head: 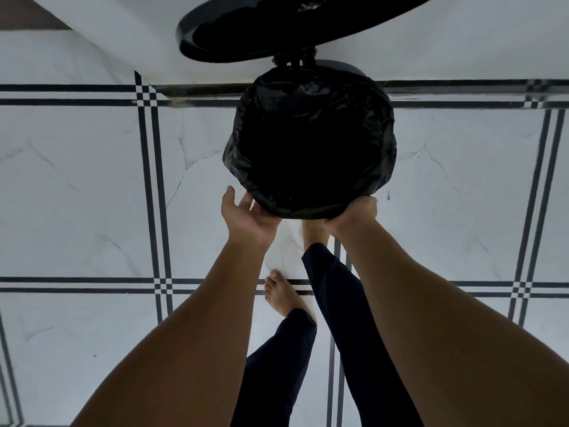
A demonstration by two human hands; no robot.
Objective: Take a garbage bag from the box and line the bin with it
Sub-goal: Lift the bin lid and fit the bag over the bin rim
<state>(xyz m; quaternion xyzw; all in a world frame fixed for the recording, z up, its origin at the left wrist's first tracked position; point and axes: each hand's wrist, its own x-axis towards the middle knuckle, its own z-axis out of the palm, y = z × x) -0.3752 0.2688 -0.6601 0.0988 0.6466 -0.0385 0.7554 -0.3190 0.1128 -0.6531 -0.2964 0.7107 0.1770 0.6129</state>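
Fingers [243, 200] of our left hand [246, 215] were spread and loosely curled, palm up, their tips touching the lower left edge of the bag [311, 149]; we could not tell whether they pinched any plastic. Our left forearm ran up from the lower left corner across the floor [77, 180], white marble-look tile crossed by paired dark lines.

Between our forearms we saw our legs in dark trousers, the left foot [284, 292] bare on the tile and the other foot's toes hidden under the bag's near edge.

The bag, black and crinkled, was stretched over the round mouth of the bin [338, 65] and folded down outside all around, so that almost none of the bin itself showed, only a dark sliver at the far edge. Its inside was too dark to see. Beyond it the lid [277, 29] stood raised on its hinge, tilted back towards the upper edge of the view.

Our right hand [354, 215] was curled under the lower right edge of the bag, knuckles up, its fingers closed on the plastic and mostly hidden beneath the fold. A small blue speck [388, 195] lay on the tile just right of that hand.
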